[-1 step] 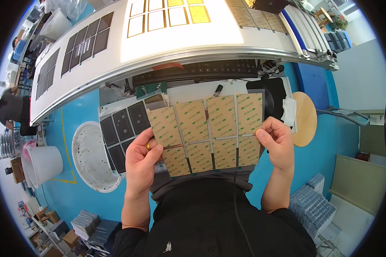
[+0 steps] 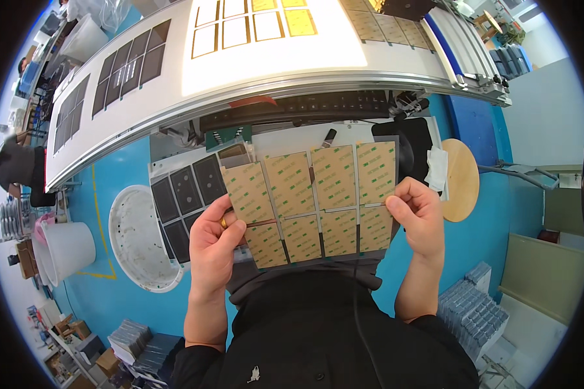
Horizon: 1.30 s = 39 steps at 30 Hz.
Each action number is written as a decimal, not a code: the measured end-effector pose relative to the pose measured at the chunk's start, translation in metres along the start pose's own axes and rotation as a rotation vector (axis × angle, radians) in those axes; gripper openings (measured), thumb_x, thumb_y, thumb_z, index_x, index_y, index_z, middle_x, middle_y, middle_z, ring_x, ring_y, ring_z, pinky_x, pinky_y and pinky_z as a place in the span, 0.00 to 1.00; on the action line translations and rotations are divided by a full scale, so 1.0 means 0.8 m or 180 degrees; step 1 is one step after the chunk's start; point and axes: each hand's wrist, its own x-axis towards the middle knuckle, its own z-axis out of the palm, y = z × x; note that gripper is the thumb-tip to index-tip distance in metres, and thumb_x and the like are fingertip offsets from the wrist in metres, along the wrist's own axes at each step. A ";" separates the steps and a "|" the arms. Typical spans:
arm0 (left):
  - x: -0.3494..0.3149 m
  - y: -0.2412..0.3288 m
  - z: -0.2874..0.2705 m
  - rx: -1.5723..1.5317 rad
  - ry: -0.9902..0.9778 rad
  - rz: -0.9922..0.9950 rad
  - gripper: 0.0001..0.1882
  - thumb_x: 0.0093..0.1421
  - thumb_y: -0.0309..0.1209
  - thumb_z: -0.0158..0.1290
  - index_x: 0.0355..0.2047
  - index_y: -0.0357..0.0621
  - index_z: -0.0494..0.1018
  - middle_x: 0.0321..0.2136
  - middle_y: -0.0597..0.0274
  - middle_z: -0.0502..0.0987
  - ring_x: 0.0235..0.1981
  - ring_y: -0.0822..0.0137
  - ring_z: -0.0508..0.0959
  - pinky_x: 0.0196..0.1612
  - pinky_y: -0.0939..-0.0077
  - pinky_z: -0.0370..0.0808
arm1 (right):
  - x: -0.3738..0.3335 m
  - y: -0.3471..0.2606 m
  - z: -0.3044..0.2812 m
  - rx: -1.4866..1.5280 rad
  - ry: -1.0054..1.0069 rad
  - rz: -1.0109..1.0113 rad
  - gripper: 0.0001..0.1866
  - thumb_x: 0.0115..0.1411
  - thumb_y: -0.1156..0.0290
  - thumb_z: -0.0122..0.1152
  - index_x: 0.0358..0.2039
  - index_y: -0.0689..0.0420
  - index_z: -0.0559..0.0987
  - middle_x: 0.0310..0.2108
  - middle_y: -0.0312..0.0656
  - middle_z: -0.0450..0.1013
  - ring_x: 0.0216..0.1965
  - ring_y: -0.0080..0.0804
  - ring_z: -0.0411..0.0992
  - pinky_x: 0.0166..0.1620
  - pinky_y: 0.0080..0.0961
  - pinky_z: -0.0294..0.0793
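Observation:
A sheet of tan rectangular panels with green print, set in two rows, is held up flat in front of my body. My left hand pinches its left edge between thumb and fingers; a gold ring is on one finger. At the right edge, my right hand grips the sheet with the thumb on top and the fingers curled. Behind the sheet's left side lies a similar sheet of dark panels, partly covered by my left hand and the tan sheet.
A white conveyor with a metal rail runs across the far side, carrying dark, brightly lit and tan sheets. Below it sits a black keyboard. To the left stand a white round tub and a white bin; to the right, a wooden stool.

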 end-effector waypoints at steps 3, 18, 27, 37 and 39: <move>0.001 0.001 -0.001 0.0002 -0.0040 0.0050 0.26 0.71 0.16 0.47 0.69 0.25 0.67 0.46 0.57 0.86 0.42 0.77 0.82 0.46 0.82 0.76 | 0.001 0.004 0.002 -0.0032 0.0020 -0.0077 0.07 0.73 0.76 0.64 0.36 0.62 0.78 0.30 0.34 0.80 0.30 0.12 0.72 0.32 0.15 0.69; -0.005 -0.002 0.005 0.0432 -0.0328 0.0131 0.26 0.72 0.17 0.47 0.71 0.27 0.66 0.47 0.54 0.86 0.43 0.71 0.84 0.45 0.79 0.78 | -0.004 0.002 -0.002 -0.0133 0.0468 -0.0288 0.04 0.73 0.78 0.64 0.39 0.60 0.77 0.29 0.26 0.73 0.29 0.09 0.64 0.31 0.14 0.60; -0.007 -0.008 0.027 0.1002 -0.1023 0.0412 0.20 0.74 0.25 0.53 0.64 0.29 0.73 0.49 0.41 0.87 0.49 0.52 0.88 0.49 0.64 0.87 | -0.094 -0.149 -0.162 -0.3235 0.2756 -0.1103 0.05 0.76 0.74 0.60 0.43 0.63 0.79 0.31 0.31 0.77 0.33 0.14 0.69 0.36 0.17 0.67; -0.007 0.005 0.018 0.1324 -0.0622 0.0657 0.17 0.75 0.24 0.52 0.61 0.30 0.74 0.46 0.45 0.87 0.44 0.59 0.88 0.43 0.72 0.85 | -0.061 -0.115 -0.365 -0.4061 0.2625 -0.0311 0.11 0.74 0.68 0.62 0.41 0.65 0.79 0.30 0.45 0.79 0.31 0.28 0.75 0.38 0.32 0.74; -0.009 0.012 0.007 0.1421 -0.0268 0.0858 0.16 0.75 0.23 0.51 0.60 0.30 0.75 0.45 0.46 0.87 0.42 0.60 0.88 0.40 0.73 0.84 | -0.062 -0.096 -0.434 -0.3908 0.2767 0.0059 0.11 0.73 0.67 0.62 0.41 0.64 0.80 0.31 0.43 0.80 0.32 0.28 0.75 0.39 0.32 0.75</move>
